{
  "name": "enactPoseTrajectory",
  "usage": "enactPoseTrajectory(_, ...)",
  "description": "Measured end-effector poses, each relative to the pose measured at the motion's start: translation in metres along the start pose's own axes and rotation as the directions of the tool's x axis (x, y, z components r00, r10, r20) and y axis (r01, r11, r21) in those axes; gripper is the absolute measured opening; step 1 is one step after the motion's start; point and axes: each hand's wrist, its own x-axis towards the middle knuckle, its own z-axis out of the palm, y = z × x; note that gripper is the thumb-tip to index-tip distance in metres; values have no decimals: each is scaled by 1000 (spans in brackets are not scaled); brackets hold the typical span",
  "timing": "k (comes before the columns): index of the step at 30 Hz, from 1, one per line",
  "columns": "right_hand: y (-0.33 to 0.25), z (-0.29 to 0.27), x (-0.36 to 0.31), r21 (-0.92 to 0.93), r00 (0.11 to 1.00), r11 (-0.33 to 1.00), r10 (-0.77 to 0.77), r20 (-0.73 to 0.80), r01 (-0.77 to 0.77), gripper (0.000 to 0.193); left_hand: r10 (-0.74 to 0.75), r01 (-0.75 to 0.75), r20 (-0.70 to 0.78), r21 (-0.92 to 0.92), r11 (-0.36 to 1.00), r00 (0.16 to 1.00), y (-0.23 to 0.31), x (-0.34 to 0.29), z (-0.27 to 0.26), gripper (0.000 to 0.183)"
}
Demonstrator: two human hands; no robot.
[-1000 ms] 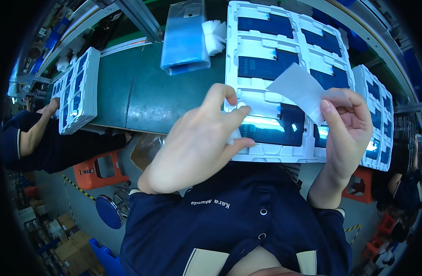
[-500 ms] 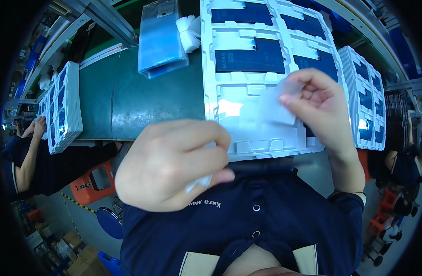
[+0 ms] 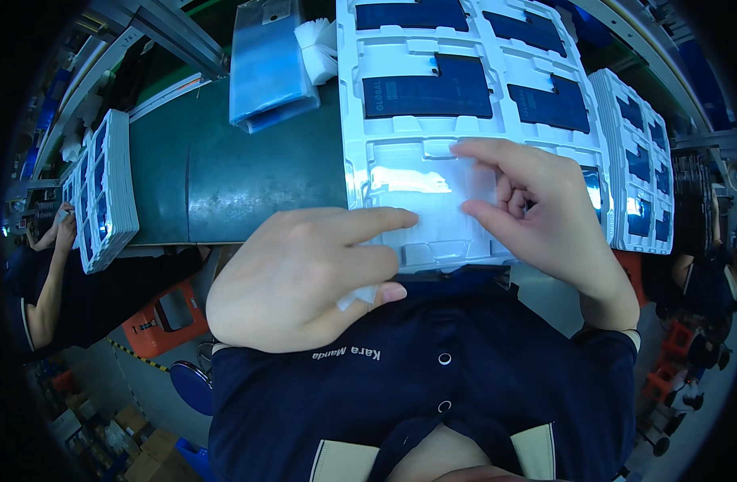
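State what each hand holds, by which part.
Left hand holds a white cloth-like piece, gripped part hidden; whether the right hand holds anything cannot be told.

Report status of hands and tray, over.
Left hand: white scrap held. Right hand: open over white tray. Dark flat pieces in farther pockets. Hands partly hide tray's near edge.

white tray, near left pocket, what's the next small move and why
Probably smooth the pale sheet flat in the white tray with the left hand: the sheet appears to lie in the pocket, that index fingertip is over it, and the right hand is spread at its right side.
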Motion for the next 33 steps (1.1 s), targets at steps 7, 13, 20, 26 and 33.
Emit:
enactPoseTrajectory(7, -3, -31, 1, 283, 978, 947, 184, -97, -151, 40, -164, 114, -208, -236, 965, 964, -2, 17, 6, 17)
enactPoseTrajectory(13, 6, -32, 3, 102, 987, 993, -70, 145, 56, 24, -150, 155, -311, -7, 988, 938, -1, 23, 19, 19)
enactPoseTrajectory(20, 9, -24, 24, -279, 940, 899, -338, 51, 339, 25, -37, -96, -630, -175, 980, 775, -17, 31, 0, 43)
enactPoseTrajectory(26, 1, -6, 52, 510, 987, 858, -16, 157, -68, 30, -345, -482, -747, -642, 596, 568, -12, 60, -1, 54)
enactPoseTrajectory(33, -8, -6, 77, 792, 987, 594, 145, 68, -142, 22, -199, -267, -856, -357, 895, 478, -42, 66, 3, 24)
